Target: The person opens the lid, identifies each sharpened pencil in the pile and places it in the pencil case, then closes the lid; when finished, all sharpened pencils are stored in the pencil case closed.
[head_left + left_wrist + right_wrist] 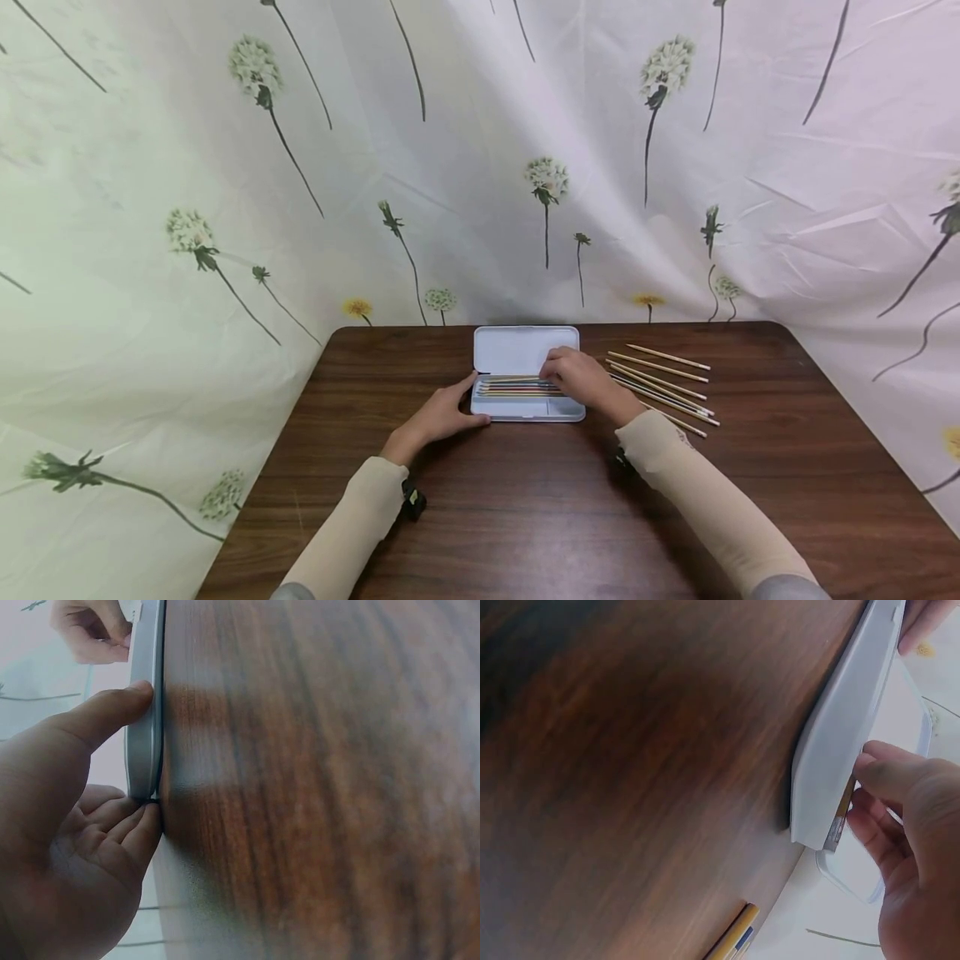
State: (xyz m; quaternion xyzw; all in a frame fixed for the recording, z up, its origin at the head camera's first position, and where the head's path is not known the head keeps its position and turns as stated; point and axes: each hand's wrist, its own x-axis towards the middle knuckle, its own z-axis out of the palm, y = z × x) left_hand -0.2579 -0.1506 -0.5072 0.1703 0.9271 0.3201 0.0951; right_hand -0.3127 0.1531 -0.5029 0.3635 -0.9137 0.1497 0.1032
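Note:
A pale pencil case [517,407] lies open on the table, its lid [504,350] tipped back toward the wall. Several pencils [517,389] lie side by side in its tray. My left hand [447,412] holds the case's left end, thumb at the front side and fingers at the rear corner. Over the right part of the tray, my right hand [579,377] pinches a pencil [845,799] between thumb and fingers. That pencil's metal band and eraser end show in the right wrist view, by the case's rim; its other end is hidden there.
Several loose pencils [667,367] lie to the right of the case, partly behind the right forearm. The brown wooden table [510,508] meets a flower-patterned cloth [480,167] at its back edge. Black wrist straps [412,500] show under the sleeves.

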